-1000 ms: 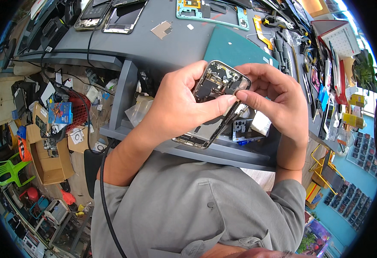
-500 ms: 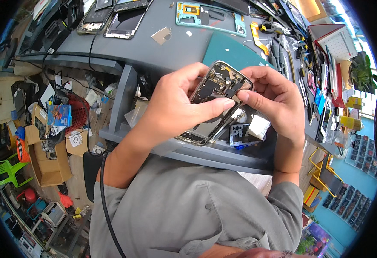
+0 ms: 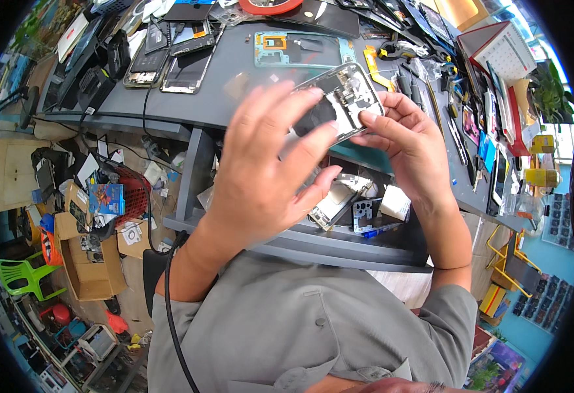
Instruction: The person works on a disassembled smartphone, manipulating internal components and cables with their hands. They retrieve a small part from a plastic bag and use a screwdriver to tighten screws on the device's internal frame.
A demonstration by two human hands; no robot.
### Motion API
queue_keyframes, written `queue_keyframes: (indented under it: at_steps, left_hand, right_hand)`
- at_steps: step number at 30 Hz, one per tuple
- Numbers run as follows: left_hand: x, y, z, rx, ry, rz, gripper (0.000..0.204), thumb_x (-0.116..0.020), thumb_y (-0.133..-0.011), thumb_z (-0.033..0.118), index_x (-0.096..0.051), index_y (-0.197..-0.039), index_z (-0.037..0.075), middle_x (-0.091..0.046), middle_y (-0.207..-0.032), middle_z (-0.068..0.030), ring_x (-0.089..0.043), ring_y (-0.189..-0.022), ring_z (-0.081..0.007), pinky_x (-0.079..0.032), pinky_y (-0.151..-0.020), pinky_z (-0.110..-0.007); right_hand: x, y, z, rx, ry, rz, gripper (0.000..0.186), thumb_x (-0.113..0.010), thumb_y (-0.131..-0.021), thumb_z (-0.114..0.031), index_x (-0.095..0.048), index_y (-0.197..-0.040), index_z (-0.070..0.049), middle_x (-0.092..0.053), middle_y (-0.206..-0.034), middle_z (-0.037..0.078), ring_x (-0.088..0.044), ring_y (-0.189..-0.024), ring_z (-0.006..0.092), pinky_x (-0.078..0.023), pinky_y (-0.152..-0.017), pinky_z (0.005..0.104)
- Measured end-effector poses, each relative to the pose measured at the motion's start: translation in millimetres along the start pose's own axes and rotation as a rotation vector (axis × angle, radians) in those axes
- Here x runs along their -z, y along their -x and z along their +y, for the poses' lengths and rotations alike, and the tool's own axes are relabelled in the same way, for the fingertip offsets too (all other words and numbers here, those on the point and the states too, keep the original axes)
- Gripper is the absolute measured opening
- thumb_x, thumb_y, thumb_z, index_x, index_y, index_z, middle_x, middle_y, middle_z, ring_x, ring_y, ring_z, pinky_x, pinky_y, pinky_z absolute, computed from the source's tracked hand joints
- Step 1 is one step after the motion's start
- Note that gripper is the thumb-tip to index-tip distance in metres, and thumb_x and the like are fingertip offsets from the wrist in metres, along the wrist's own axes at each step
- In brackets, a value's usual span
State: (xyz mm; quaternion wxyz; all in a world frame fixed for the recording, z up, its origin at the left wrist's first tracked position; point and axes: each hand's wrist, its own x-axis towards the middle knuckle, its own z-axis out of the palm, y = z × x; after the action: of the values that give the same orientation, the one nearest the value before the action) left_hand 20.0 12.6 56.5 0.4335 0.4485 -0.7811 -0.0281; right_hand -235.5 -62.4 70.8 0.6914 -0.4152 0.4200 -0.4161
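Note:
An opened smartphone point(image 3: 347, 95), its inner parts bare, hangs tilted over the desk. My right hand point(image 3: 410, 134) grips it by its right-hand edge, thumb on top and fingers beneath. Over the phone's left end is my left hand point(image 3: 267, 154), fingers spread and somewhat blurred. Its fingertips overlap the phone; whether they touch it I cannot tell. Below the phone, an open drawer point(image 3: 287, 241) holds loose phone parts, among them a grey metal plate point(image 3: 364, 216) and a white block point(image 3: 395, 203). A teal mat point(image 3: 365, 157) shows partly behind my hands.
On the grey desk lie a light-blue phone frame point(image 3: 260, 49), an orange flex cable point(image 3: 375, 69) and opened phones point(image 3: 192, 72) at the far left. Tools and parts crowd the right side, near a calendar point(image 3: 506, 56). A black cable point(image 3: 169, 295) runs down past my left arm.
The phone has moved up, away from the drawer, in my right hand. My left hand has let go of its side and spread its fingers. The drawer's parts show more.

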Motion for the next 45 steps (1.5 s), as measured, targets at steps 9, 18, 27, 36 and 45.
queue_keyframes:
  at_steps: [9,18,27,36,45]
  left_hand:
    - [-17.0,-12.5,-25.9,-0.140,-0.181,-0.044,0.053,-0.091,-0.085,0.009,-0.083,-0.137,0.016,-0.070,-0.148,-0.0106,-0.064,-0.140,-0.0380,-0.050,-0.120,-0.061]
    - [-27.1,-8.3,-23.2,-0.130,-0.240,-0.131,0.057,-0.084,-0.080,0.000,-0.083,-0.135,0.012,-0.072,-0.144,-0.0062,-0.065,-0.139,-0.0356,-0.051,-0.120,-0.060]
    - [-18.6,-7.3,-30.9,-0.133,-0.232,-0.208,0.046,-0.082,-0.084,0.002,-0.085,-0.129,0.011,-0.073,-0.140,-0.0068,-0.065,-0.135,-0.0348,-0.053,-0.117,-0.058]
    - [-22.9,-1.4,-29.4,-0.090,-0.179,-0.185,0.044,-0.083,-0.081,0.005,-0.087,-0.125,0.008,-0.073,-0.138,-0.0073,-0.065,-0.130,-0.0339,-0.054,-0.113,-0.057]
    - [-36.9,-0.3,-15.3,-0.026,-0.195,-0.107,0.047,-0.089,-0.079,0.016,-0.088,-0.126,0.013,-0.068,-0.128,-0.0051,-0.062,-0.118,-0.0300,-0.051,-0.103,-0.051]
  right_hand:
    - [-10.7,-25.6,-13.6,-0.066,-0.019,-0.012,0.039,-0.080,-0.103,-0.001,-0.060,-0.136,0.008,-0.081,-0.115,0.015,-0.083,-0.098,0.0239,-0.070,-0.093,0.0337]
    - [-0.5,-43.2,-30.3,-0.173,0.284,-0.113,0.045,-0.089,-0.098,-0.008,-0.063,-0.131,0.009,-0.081,-0.104,0.014,-0.083,-0.087,0.0201,-0.068,-0.080,0.0290]
    - [15.6,-43.7,-55.8,-0.140,0.798,-0.153,0.027,-0.088,-0.102,-0.021,-0.083,-0.112,0.003,-0.080,-0.090,0.007,-0.071,-0.063,0.0102,-0.057,-0.056,0.0269]
    - [7.8,-50.8,-27.1,0.811,1.143,-0.370,0.025,-0.088,-0.089,-0.007,-0.083,-0.113,-0.008,-0.070,-0.106,0.008,-0.069,-0.082,0.0274,-0.058,-0.073,0.0397]
    - [3.4,-53.2,-18.6,0.762,1.237,-0.351,0.036,-0.089,-0.087,-0.002,-0.083,-0.122,-0.006,-0.067,-0.116,0.009,-0.062,-0.085,0.0225,-0.052,-0.073,0.0352]
